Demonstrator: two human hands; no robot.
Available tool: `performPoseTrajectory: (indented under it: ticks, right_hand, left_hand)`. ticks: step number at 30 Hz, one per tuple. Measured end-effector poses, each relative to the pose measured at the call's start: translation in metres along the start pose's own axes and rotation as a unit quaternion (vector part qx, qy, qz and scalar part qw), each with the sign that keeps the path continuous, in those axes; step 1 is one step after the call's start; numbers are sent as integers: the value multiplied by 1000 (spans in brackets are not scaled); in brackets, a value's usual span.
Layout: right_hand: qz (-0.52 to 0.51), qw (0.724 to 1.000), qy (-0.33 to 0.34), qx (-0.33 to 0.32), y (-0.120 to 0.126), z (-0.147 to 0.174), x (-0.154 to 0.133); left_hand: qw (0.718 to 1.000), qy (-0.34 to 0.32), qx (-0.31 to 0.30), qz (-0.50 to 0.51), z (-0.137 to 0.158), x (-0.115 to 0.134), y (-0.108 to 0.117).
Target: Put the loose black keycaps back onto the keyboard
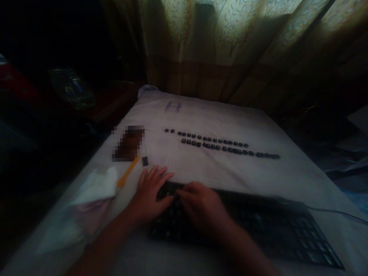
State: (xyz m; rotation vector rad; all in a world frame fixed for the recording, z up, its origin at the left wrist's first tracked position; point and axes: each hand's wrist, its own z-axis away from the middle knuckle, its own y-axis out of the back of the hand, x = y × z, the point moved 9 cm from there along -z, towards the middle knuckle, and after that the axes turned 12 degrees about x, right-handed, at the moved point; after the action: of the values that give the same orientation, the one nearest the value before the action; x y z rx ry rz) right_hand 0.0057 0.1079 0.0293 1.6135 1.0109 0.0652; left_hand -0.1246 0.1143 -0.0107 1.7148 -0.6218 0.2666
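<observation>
Though left hand (pixel 149 193) outspread — right hand (pixel 203 203) curled.

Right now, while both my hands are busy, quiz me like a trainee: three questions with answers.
1. True or false: left hand and right hand are both at the right end of the keyboard.
2. How many rows do the loose black keys form: A) one, B) two, C) four?
3. Fill in: the yellow-orange strip lies to the ___ of the keyboard.
Key: 1. False, toward the left end. 2. B. 3. Left.
</observation>
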Motion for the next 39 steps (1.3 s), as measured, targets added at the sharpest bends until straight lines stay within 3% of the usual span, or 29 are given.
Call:
performPoseTrajectory:
  ticks: [6, 17, 24, 27, 32, 39]
  right_hand:
    - [-75, 996, -48, 19, 7, -1, 13]
    - [-44, 997, -56, 6, 15, -8, 15]
    - [137, 985, -86, 62, 37, -62, 59]
    - [210, 972, -78, 64, 33, -92, 77]
    - [241, 966, -70, 67, 20, -125, 93]
    - [261, 961, -58, 73, 8, -141, 102]
  left_hand:
    - [1000, -2, -3, 3, 0, -2, 0]
    - [1000, -10, 8, -5, 0, -1, 2]
    - [1000, -10, 13, 4, -2, -1, 3]
    - [1000, -13, 22, 2, -2, -1, 4]
    - [999, -20, 33, -1, -1, -4, 2]
    - [999, -24, 46, -2, 1, -6, 0]
